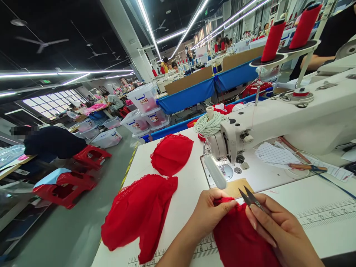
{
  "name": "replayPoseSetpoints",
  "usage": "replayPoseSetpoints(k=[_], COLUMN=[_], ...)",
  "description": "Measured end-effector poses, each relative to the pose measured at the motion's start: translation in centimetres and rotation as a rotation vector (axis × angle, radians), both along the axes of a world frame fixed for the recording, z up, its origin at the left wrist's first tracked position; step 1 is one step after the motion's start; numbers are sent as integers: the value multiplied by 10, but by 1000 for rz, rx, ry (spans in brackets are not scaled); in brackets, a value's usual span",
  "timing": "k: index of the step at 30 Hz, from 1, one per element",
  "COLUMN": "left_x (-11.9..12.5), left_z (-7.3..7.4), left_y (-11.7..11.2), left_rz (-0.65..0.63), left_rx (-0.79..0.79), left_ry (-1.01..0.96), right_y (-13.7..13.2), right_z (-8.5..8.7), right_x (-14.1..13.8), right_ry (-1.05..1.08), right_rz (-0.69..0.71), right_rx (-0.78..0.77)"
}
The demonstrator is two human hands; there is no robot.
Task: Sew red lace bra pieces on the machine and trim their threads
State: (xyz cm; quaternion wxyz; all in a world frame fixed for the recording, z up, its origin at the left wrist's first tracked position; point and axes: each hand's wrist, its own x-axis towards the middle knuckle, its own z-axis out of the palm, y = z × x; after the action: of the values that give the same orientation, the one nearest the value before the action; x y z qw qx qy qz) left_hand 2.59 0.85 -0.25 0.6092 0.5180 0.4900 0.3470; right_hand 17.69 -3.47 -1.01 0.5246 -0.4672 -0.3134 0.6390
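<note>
L hand, forearm slanting up, pinches red fabric over the table front; R hand grips thread snips, blades parted, tips up-left; sewing m/c just beyond, lace-trimmed red pieces to L.

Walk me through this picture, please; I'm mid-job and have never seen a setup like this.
It is a single view from a camera worn on a person's head, looking forward and down. The hands are the wearer's own, bare. The left hand pinches the top edge of a red cloth; the right hand holds small snips, blades apart, beside that edge. Ahead stands a white sewing machine. On the white table, other red pieces with lacy edges lie to the left.
</note>
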Motion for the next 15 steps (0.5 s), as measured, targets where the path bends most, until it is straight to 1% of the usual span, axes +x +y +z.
replayPoseSetpoints(k=[2,4,6,8,9,12,15], left_x=[-1,-2,-2,-1,0,1,2], left_z=[-1,-2,-3,-4,-4,-4,-3], left_y=[1,1,1,1,0,-1,-1], left_rz=[0,-7,-15,-19,-20,-11,-4], left_rx=[44,73,76,79,87,156,248], left_ry=[24,50,49,58,73,145,168], right_y=[-1,-1,1,4,6,15,25], right_z=[-3,-9,-17,-21,-22,-18,-10], right_x=[5,15,27,35,36,32,25], right_ry=[56,76,51,-28,-86,-314,-616], right_rz=[-41,-77,-145,-201,-195,-96,45], right_rx=[14,63,135,176,184,232,423])
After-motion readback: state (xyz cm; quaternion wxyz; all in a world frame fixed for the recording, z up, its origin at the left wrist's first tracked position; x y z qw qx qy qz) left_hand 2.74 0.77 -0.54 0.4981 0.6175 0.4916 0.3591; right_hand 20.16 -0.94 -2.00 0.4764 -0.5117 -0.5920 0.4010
